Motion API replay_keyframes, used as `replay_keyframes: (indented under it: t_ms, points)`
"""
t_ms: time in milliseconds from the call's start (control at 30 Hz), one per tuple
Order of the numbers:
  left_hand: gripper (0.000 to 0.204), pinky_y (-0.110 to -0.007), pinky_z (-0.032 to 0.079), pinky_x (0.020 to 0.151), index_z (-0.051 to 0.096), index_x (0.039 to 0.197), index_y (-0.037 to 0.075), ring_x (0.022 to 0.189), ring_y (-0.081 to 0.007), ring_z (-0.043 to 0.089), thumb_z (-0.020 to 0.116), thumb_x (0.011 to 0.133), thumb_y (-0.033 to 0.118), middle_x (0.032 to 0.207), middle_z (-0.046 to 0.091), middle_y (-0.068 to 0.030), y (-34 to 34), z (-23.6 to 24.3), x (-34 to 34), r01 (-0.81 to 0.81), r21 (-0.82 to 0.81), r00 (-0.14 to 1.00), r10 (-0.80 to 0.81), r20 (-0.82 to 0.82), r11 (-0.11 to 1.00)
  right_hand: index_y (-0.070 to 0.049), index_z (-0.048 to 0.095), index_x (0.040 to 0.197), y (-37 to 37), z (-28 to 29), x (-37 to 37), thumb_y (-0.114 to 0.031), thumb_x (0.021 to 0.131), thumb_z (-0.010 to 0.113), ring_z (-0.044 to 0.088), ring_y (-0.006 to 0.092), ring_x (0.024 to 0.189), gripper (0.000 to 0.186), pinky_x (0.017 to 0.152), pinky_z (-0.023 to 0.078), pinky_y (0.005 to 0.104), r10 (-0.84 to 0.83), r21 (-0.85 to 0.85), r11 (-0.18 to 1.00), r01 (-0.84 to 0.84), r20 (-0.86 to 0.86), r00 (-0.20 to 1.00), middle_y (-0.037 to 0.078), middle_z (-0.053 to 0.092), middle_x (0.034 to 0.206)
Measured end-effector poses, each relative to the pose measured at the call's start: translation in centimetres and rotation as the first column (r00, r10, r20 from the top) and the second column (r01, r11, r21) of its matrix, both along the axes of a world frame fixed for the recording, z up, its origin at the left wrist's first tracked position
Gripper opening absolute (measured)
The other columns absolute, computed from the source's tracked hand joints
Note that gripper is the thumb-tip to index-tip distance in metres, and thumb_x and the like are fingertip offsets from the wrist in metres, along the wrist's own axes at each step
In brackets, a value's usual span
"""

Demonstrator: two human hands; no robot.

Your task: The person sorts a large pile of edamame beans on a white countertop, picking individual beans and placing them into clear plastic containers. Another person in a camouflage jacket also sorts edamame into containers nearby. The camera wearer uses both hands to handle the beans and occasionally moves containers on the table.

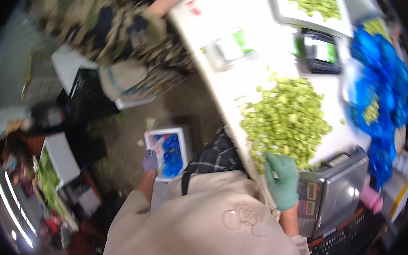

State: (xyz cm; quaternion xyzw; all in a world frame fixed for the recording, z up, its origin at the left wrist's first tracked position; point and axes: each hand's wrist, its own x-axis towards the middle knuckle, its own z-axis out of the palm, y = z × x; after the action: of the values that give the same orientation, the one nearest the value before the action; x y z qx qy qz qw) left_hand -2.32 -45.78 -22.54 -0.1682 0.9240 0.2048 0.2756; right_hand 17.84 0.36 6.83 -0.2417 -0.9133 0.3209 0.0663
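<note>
My left hand (150,162), in a purple glove, is low at my left side with its fingers closed on the rim of a white foam box (185,147). Blue plastic bags (172,156) lie inside that box. A green glove covers my right hand (281,181), which rests at the table's near edge against a heap of shelled green beans (286,122). Its fingers are curled, and a small pale thing shows at them, too small to name. Just right of this hand stands a metal weighing scale (335,193).
Across the white table (212,27) lie a black tray pack (320,51) and a clear pack (229,50). A white foam tray (314,6) holds more beans. Blue bags (380,79) line the right side. Another person in camouflage clothing (102,19) sits at the upper left.
</note>
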Motion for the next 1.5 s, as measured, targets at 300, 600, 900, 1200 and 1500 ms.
replay_keyframes:
  t_ms: [300, 600, 900, 1200, 1500]
  points:
    - [0.017, -0.031, 0.053, 0.084, 0.070, 0.106, 0.004, 0.094, -0.0194, 0.067, 0.067, 0.090, 0.000, 0.103, 0.070, -0.0103, 30.4, 20.7, -4.3, 0.801, 0.347, 0.522, -0.284, -0.804, 0.489, -0.007, 0.070, 0.108, 0.2, 0.7, 3.2, -0.008, 0.085, 0.069, 0.063, 0.0324, 0.081, 0.023, 0.073, 0.048, 0.0433, -0.168, 0.007, 0.986, 0.169, -0.081, 0.982, 0.011, 0.068, 0.088]
    - [0.019, -0.031, 0.053, 0.076, 0.071, 0.105, 0.004, 0.084, -0.0198, 0.070, 0.070, 0.090, 0.015, 0.091, 0.072, -0.0107, 55.4, 25.3, 1.4, 0.842, 0.540, 0.446, -0.558, -0.700, -0.004, -0.008, 0.069, 0.111, -0.3, 0.9, 6.8, -0.012, 0.087, 0.067, 0.062, 0.0324, 0.080, 0.025, 0.074, 0.048, 0.0433, -0.280, 0.000, 0.960, 0.281, -0.068, 0.958, 0.011, 0.067, 0.085]
    - [0.043, -0.042, 0.054, 0.083, 0.075, 0.087, 0.002, 0.096, -0.0313, 0.071, 0.063, 0.085, 0.044, 0.097, 0.074, -0.0189, 74.5, 21.9, 4.4, 0.981, 0.104, 0.195, -0.870, -0.454, 0.165, -0.007, 0.069, 0.109, 0.1, 1.2, 8.2, -0.012, 0.086, 0.067, 0.063, 0.0331, 0.080, 0.024, 0.073, 0.048, 0.0442, -0.355, -0.025, 0.935, 0.354, -0.084, 0.931, 0.012, 0.067, 0.084]
    - [0.052, -0.043, 0.053, 0.089, 0.075, 0.102, 0.001, 0.100, -0.0381, 0.069, 0.065, 0.076, 0.045, 0.109, 0.071, -0.0249, 79.6, 20.7, 6.0, 0.983, 0.132, 0.159, -0.941, -0.298, 0.124, -0.008, 0.070, 0.109, 1.4, 0.3, 9.4, -0.012, 0.084, 0.069, 0.063, 0.0338, 0.083, 0.025, 0.075, 0.050, 0.0446, -0.445, -0.098, 0.894, 0.438, -0.067, 0.893, 0.012, 0.068, 0.089]
    - [0.043, -0.038, 0.055, 0.065, 0.074, 0.078, -0.001, 0.062, -0.0266, 0.070, 0.057, 0.082, 0.039, 0.067, 0.069, -0.0156, 80.3, 22.7, 4.6, 0.904, 0.376, 0.300, -0.930, -0.215, 0.204, -0.006, 0.067, 0.113, 2.2, -0.3, 8.9, -0.012, 0.087, 0.066, 0.063, 0.0316, 0.083, 0.027, 0.076, 0.048, 0.0439, -0.362, -0.077, 0.931, 0.356, -0.094, 0.927, 0.012, 0.069, 0.092]
